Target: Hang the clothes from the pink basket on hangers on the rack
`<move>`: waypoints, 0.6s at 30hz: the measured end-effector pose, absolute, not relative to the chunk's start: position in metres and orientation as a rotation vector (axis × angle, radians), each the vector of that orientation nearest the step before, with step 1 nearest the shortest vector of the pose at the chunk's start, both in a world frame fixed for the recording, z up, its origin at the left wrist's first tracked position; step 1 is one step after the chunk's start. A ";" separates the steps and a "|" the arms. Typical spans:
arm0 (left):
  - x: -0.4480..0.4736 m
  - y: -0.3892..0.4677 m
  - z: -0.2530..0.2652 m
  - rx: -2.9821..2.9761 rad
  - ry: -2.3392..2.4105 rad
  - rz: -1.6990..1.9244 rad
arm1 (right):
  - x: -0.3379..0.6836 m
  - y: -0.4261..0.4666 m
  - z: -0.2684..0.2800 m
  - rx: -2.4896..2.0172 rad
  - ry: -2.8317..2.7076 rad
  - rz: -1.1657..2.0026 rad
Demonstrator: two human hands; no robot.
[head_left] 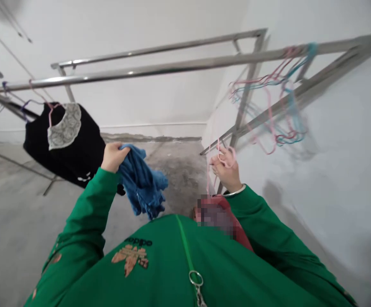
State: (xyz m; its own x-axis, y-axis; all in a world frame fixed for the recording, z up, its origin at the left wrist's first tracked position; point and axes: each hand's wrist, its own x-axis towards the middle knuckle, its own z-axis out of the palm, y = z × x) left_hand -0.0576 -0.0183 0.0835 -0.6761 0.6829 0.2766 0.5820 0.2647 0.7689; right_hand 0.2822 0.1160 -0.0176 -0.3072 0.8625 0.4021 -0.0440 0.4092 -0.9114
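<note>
My left hand [113,157] is closed on a bunched blue denim garment [142,181], which hangs down in front of my green jacket. What kind of garment it is I cannot tell from its folds. Around a light pink clothes hanger [208,170] the fingers of my right hand [228,170] are curled, to the right and at about the same height. Just left of my left hand, a black top with a lace collar [65,128] hangs from the rack on a pink hanger. Below my right hand is something red [241,232], partly pixelated.
A metal clothes rack [159,68] crosses in front of me. Several pink and blue hangers [270,81] hang at its right end, near the white wall [348,149]. Its slanted bars reach towards the grey concrete floor [179,164]. More hangers are on the left.
</note>
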 end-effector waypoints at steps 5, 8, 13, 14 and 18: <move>-0.072 -0.013 0.092 1.413 2.756 0.999 | 0.268 0.072 0.018 -0.648 -1.713 1.393; -0.071 -0.016 0.095 1.369 2.887 0.828 | 0.267 0.047 0.027 -0.564 -1.857 1.528; -0.059 -0.021 0.092 1.396 2.961 0.594 | 0.242 0.030 0.022 -0.489 -2.050 1.580; -0.055 -0.022 0.090 1.430 2.957 0.553 | 0.233 0.030 0.020 -0.476 -2.068 1.573; -0.030 -0.021 0.080 1.757 2.852 0.405 | 0.186 0.040 0.017 -0.434 -2.097 1.474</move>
State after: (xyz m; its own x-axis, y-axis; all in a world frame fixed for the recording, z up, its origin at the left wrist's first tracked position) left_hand -0.0298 -0.0215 0.0797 -0.4382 0.8408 0.3178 0.8961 0.4366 0.0806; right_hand 0.1855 0.0395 0.0172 -0.8050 0.5424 0.2405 -0.0428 0.3512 -0.9353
